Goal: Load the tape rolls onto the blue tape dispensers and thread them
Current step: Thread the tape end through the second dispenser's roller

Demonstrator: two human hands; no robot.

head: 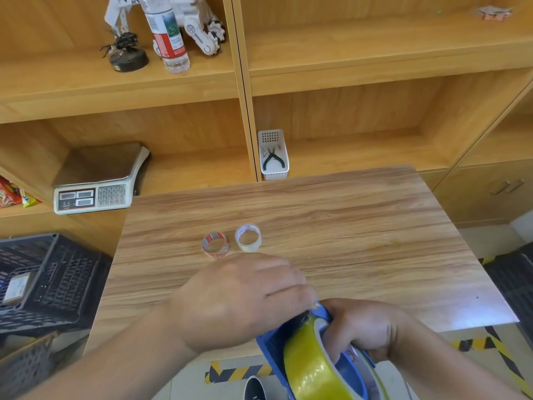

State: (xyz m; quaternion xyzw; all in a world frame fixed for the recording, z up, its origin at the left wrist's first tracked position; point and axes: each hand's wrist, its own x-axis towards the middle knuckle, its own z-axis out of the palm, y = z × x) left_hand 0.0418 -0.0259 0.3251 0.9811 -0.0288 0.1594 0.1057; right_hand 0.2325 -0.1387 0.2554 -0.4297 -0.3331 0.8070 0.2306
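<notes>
Loading status: one yellow tape roll (314, 368) sat on the blue tape dispenser (277, 345), held low over the near edge of the counter (346, 215); loading of this unit appeared done or nearly done, threading appeared in progress.
Counter: wood-grain surface carried two small rings well ahead of the hands; no second dispenser was visible on it.
Left hand (239, 298): positioned above and just left of the dispenser's front end; fingers (300, 293) were drawn together at the dispenser tip, apparently pinching the tape end, though motion blur prevented confirmation of what they held.
Right hand (366, 327): fingers were curled around the dispenser body and clamped on it, with the roll against the hand's inner side.
Yellow tape roll: large, glossy, mounted upright in the dispenser frame; the free end could not be made out.
Red-printed ring (215, 245): lay flat on the counter, untouched; it looked like a spent core or near-empty roll.
White ring (248, 237): lay flat just beside the red-printed ring, apart from it, untouched.
Remaining work, as judged: completing the threading of this unit, then loading any further dispensers, none of which were in view.
</notes>
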